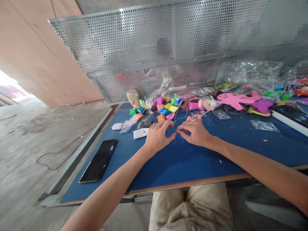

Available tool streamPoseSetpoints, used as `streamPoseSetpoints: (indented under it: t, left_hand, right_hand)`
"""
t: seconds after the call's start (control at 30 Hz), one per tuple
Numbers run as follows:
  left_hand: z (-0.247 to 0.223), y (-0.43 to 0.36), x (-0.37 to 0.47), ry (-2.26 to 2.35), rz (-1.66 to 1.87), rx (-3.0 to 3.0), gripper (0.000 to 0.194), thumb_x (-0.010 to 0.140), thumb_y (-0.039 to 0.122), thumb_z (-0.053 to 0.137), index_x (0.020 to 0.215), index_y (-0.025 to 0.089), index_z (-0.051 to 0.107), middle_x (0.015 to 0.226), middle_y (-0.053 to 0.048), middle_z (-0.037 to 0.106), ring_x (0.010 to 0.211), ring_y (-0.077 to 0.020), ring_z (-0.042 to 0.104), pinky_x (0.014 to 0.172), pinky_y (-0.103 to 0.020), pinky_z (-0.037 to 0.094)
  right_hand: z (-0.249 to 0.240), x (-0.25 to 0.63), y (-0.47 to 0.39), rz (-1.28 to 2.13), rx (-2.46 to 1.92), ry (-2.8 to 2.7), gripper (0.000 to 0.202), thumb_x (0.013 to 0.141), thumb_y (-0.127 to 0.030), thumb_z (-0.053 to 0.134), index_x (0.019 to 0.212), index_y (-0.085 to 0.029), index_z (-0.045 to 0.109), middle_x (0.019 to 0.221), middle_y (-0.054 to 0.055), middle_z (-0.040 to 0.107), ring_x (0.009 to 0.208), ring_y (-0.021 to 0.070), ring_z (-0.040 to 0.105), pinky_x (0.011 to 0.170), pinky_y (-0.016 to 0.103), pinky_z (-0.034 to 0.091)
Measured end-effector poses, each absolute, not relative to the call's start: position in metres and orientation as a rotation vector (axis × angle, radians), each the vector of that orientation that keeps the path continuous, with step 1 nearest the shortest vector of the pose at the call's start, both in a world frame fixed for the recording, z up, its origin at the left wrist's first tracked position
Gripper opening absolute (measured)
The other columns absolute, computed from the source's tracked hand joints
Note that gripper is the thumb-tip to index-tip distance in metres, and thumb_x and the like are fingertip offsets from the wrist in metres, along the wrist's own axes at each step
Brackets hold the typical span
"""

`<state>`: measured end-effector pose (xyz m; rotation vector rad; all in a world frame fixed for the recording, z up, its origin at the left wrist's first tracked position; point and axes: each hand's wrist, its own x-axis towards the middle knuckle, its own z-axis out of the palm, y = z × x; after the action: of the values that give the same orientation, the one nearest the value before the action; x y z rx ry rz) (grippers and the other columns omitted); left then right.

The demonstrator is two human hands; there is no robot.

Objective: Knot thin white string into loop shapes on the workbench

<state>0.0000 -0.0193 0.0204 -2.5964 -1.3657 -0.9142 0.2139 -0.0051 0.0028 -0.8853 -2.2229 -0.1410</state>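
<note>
Both my hands meet over the middle of the blue table [192,166]. Thumb and index finger of my left hand [158,134] pinch one end of a thin wire [175,129]. My right hand [196,130] pinches the same wire close by, fingertips almost touching the left ones. A thin pale stick [201,116] slants up and right from between the right hand's fingers. Fine loops of wire rise just behind the fingertips. A white object [140,133] lies beside my left hand, near an orange packet [161,118].
A black phone [98,160] lies at the left. Colourful clay packets [164,111], a pink figure [234,100] and clear bags line the back, before a perforated metal screen [144,48]. A white-edged dark device [291,118] is at the right.
</note>
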Motion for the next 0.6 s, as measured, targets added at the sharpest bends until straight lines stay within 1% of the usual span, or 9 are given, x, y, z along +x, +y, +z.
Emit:
streamPoseSetpoints:
  t: [0.07,0.13,0.33,0.5,0.6]
  left_hand:
    - [0.0198,-0.0199,0.0004,-1.230,-0.867,-2.579,0.016,0.088,0.031,0.066,0.103,0.027,0.064,0.110,0.000,0.071,0.097,-0.0176,0.068,0.083,-0.032,0.045]
    - [0.0187,-0.0201,0.0012,-1.151,-0.841,-2.549,0.011,0.091,0.031,0.062,0.101,0.028,0.066,0.118,0.001,0.069,0.105,-0.0182,0.066,0.084,-0.033,0.044]
    - [0.0141,-0.0185,0.0031,-1.128,-0.805,-2.515,0.010,0.093,0.032,0.061,0.097,0.027,0.068,0.119,0.001,0.070,0.107,-0.0188,0.066,0.087,-0.035,0.045]
    - [0.0116,-0.0194,0.0033,-1.099,-0.757,-2.504,0.012,0.095,0.032,0.058,0.099,0.026,0.068,0.120,0.001,0.070,0.106,-0.0178,0.066,0.085,-0.034,0.047]
    - [0.0116,-0.0210,0.0037,-1.037,-0.740,-2.486,0.014,0.097,0.029,0.055,0.101,0.025,0.068,0.125,-0.002,0.069,0.109,-0.0184,0.066,0.089,-0.035,0.048]
  right_hand:
    - [0.0022,0.2142,-0.0050,-0.129,-0.891,-2.229,0.013,0.093,-0.027,0.060,0.087,-0.022,0.070,0.074,0.000,0.072,0.079,0.0194,0.053,0.082,0.041,0.021]
    - [0.0016,0.2144,-0.0050,-0.121,-0.889,-2.238,0.014,0.094,-0.026,0.058,0.085,-0.020,0.069,0.078,0.001,0.073,0.081,0.0198,0.054,0.082,0.041,0.021]
    - [0.0003,0.2142,-0.0049,-0.160,-0.865,-2.276,0.019,0.096,-0.024,0.053,0.087,-0.020,0.069,0.087,0.003,0.075,0.085,0.0209,0.054,0.083,0.043,0.021]
    - [-0.0002,0.2125,-0.0064,-0.176,-0.886,-2.286,0.018,0.094,-0.024,0.054,0.084,-0.019,0.068,0.084,0.002,0.075,0.085,0.0206,0.053,0.082,0.044,0.020]
    - [0.0012,0.2118,-0.0079,-0.180,-0.911,-2.268,0.017,0.093,-0.024,0.055,0.081,-0.019,0.066,0.081,0.001,0.075,0.085,0.0198,0.053,0.083,0.044,0.019]
